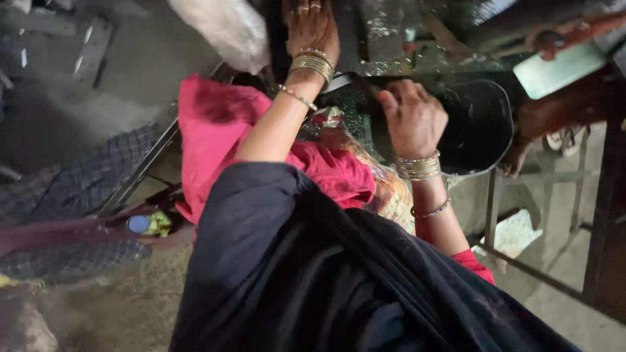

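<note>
Dark, wet metal machine fills the top of your view, its surface glinting with drops, and both your hands are up against it. Your left hand reaches far forward with the palm down and the fingers spread flat on the dark top near the upper edge; it presses rather than grasps, and nothing is held in it. Gold bangles sit on that wrist, with a thin beaded bracelet just below them on the forearm. Your right hand rests nearer to you, its fingers curled downward over the edge of a dark curved tray that juts out from the machine; the fingertips are hidden, so you cannot tell whether they close on anything or only rest on the rim. A stack of bangles circles that wrist too. Between your two arms, just under the machine's edge, lies a printed sack in tan and orange, partly hidden by your red sleeve and the black shawl that covers the lower half of the view. A white sack hangs at the top, left of your left hand. Down on the dusty floor to your left lie checked cloth and a small bottle with a blue cap.
</note>
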{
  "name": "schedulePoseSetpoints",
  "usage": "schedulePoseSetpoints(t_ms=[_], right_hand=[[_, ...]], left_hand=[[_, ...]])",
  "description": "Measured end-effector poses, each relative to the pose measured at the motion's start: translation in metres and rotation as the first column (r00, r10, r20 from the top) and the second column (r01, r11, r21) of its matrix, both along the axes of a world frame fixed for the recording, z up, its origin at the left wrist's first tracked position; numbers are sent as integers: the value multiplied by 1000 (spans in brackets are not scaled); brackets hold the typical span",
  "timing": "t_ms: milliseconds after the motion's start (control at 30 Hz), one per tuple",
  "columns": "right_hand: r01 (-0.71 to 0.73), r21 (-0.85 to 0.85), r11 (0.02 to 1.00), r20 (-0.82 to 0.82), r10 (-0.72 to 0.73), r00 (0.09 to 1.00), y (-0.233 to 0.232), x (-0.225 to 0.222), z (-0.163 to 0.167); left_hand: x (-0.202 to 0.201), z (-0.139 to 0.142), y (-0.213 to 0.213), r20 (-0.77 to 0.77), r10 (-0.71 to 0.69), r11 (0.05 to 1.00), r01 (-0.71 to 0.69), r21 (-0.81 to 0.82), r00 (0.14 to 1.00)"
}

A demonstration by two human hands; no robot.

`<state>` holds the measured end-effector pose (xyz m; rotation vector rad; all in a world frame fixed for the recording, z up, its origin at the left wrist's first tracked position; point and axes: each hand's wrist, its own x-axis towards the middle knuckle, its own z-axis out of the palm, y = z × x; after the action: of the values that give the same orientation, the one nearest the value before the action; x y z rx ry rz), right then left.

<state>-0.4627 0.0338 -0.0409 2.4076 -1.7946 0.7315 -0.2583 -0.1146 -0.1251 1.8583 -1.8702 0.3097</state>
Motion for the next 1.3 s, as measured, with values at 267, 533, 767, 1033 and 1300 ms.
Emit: schedulePoseSetpoints(t_ms=[267,533,767,1033,1300], right_hand=[[77,-103,992,-95,-87,992,-16,18,-3],[99,-139,985,-163,-122,979,-17,16,-16],[102,-170,980,-184,-133,974,-18,17,-22],[106,-99,989,-190,-123,974,-16,11,-17],[217,-158,963,-256,-253,933,-11,14,-21]], left_hand=[[191,47,107,-711,-250,864,483,143,658],[381,-32,133,229,597,802,-567,-188,769],[391,-41,120,367,571,783,-622,29,735],[393,-11,130,-102,502,865,-500,45,859],[300,79,172,-772,34,889,334,314,635]])
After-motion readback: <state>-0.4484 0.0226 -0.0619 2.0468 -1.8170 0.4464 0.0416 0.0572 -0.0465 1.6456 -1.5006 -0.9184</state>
